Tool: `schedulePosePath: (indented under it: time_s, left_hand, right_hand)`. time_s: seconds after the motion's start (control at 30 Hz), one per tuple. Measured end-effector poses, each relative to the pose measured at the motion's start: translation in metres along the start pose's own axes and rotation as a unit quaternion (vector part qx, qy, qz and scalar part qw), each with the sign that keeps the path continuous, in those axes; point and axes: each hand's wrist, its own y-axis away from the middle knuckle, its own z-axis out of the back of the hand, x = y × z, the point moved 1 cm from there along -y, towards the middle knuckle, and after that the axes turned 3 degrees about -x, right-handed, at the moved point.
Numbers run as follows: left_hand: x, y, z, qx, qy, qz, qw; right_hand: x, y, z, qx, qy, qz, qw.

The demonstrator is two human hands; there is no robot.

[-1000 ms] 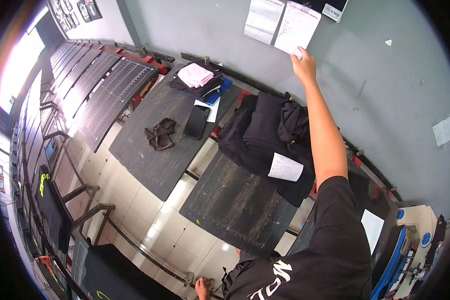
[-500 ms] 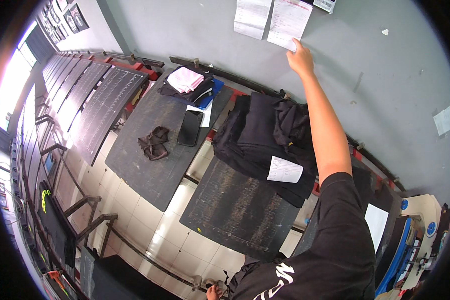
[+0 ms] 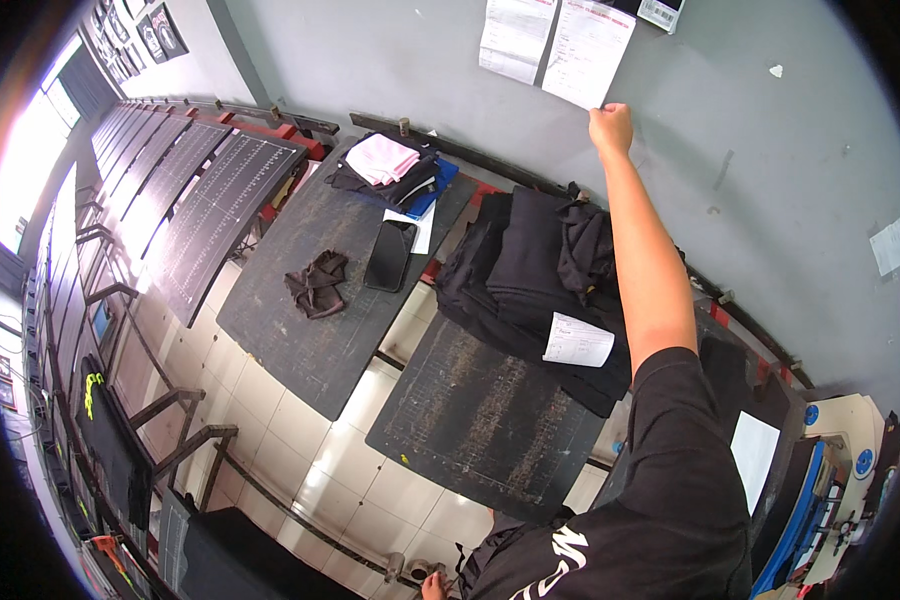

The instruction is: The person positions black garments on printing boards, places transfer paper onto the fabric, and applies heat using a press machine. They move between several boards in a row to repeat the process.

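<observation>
My right arm (image 3: 653, 270) is stretched up to the grey wall. At the lower right corner of a printed paper sheet (image 3: 588, 50), my right hand (image 3: 611, 128) is closed, with its fingertips at the paper's edge. A second printed sheet (image 3: 515, 40) hangs just left of it. Only a small part of my left hand (image 3: 434, 587) shows at the bottom edge, low beside a metal fitting; its fingers are too cut off to read. Below my right arm lies a pile of folded black garments (image 3: 530, 250) with a white printed slip (image 3: 578, 341) on top.
Dark boards (image 3: 480, 420) stand in a row along the wall. One bears a phone (image 3: 390, 256), a crumpled dark cloth (image 3: 317, 284) and a garment stack topped by a pink cloth (image 3: 381, 159). A white sheet (image 3: 755, 455) and a cream-coloured machine (image 3: 840, 430) are at right.
My right hand's extended finger has folded in, and the hand is now closed at the sheet's lower corner. The whole view has shifted slightly.
</observation>
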Motion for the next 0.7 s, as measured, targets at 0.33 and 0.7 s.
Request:
schedulePosePath:
  time_s: [0.33, 0.7]
  left_hand:
    - [0.005, 0.004, 0.002, -0.006, 0.013, -0.001, 1.0]
    - [0.004, 0.004, -0.001, 0.0, 0.016, -0.002, 1.0]
  right_hand:
    - [0.008, 0.023, -0.001, 0.122, -0.136, -0.009, 0.983]
    - [0.116, -0.005, 0.074, 0.26, -0.445, -0.16, 0.842]
